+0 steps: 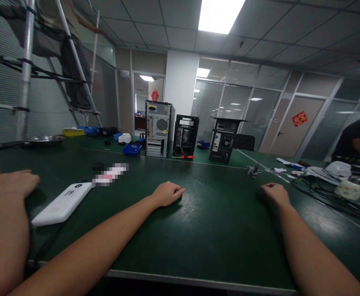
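Note:
My left hand [167, 194] rests on the green table [223, 230] with its fingers curled in. Something small and dark shows by its fingertips, too little of it to name. Further right, my right hand [276, 195] also lies on the tabletop, fingers folded together; whatever they may hold is hidden. A white power bank [63, 204] lies to the left of my left forearm. Beyond my hands stand several computer cases: a tall one [159, 129], a black one [186, 135] in the middle and another [225, 139] on the right. A red-handled screwdriver [186, 157] lies before the middle case.
At the left edge another person's hand [13, 183] rests on the table. A person stands on a ladder [27, 70] behind. Blue trays [132, 149] and a metal bowl [46, 140] sit at the back left. Black cables [324, 197] and clutter spread on the right.

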`<state>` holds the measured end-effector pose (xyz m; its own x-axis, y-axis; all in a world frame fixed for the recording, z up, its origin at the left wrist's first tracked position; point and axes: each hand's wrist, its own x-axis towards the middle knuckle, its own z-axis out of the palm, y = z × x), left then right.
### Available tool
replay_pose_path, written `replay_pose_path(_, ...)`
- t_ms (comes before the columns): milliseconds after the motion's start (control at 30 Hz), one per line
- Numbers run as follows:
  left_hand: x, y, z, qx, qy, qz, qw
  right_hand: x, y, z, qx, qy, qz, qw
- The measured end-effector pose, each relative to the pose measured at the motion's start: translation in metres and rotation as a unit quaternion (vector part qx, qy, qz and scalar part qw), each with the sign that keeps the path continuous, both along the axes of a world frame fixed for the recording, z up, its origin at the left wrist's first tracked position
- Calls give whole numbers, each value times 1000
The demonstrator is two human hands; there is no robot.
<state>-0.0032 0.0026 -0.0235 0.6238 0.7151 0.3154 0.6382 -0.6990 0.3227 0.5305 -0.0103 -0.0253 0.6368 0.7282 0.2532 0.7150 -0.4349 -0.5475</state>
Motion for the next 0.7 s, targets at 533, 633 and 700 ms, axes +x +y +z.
replay_pose_path(533, 1, 0, 0, 3, 4, 1, 1000, 5, 9, -12, -30, -31, 66, 997)
replay_pose_path(633, 0, 1, -1, 4, 5, 0, 1000, 3, 10, -17, -23, -54, 74, 996)
replay_pose_path(700, 0, 1, -1, 4, 4, 0, 1000, -4, 11, -19, -16, -81, 88, 993)
